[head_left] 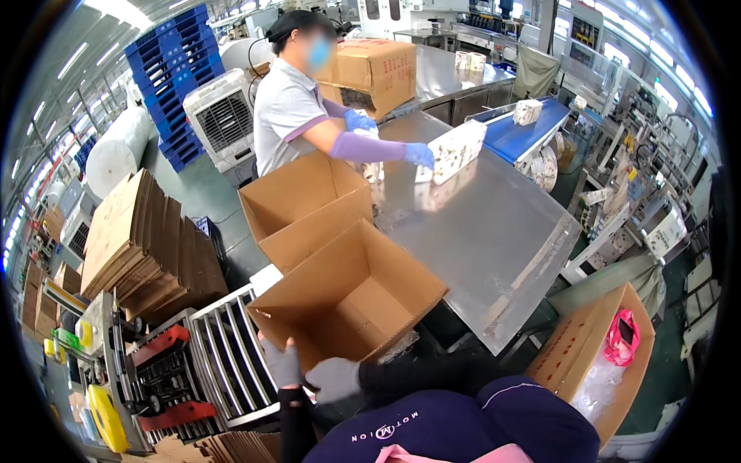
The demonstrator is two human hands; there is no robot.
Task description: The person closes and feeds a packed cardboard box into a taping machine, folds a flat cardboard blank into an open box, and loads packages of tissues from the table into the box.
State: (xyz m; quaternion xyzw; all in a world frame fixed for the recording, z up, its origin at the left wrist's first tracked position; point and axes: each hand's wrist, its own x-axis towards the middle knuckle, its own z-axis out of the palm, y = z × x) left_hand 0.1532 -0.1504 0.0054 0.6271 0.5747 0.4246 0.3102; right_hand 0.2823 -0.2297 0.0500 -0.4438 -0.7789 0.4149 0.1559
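An open, empty cardboard carton (370,297) stands right in front of me, its mouth tilted up. My left hand (282,364), in a grey glove with bare fingertips, is at the carton's near left corner, thumb and fingers apart against the outer wall. Close by on its right, my right hand (337,380), also grey-gloved, lies by the carton's near bottom edge; its fingers run together and their grip is hidden. Behind this carton stands a second open carton (309,202). Across the metal table (494,231), a co-worker in blue gloves holds a long patterned pack of rolls (457,152).
A roller conveyor (231,347) runs at my left, with stacked flat cartons (143,239) beyond. Right of me, a carton (590,347) contains clear plastic and a pink bag. A blue belt (525,133) meets the table's far right. A closed carton (378,73) sits at the back.
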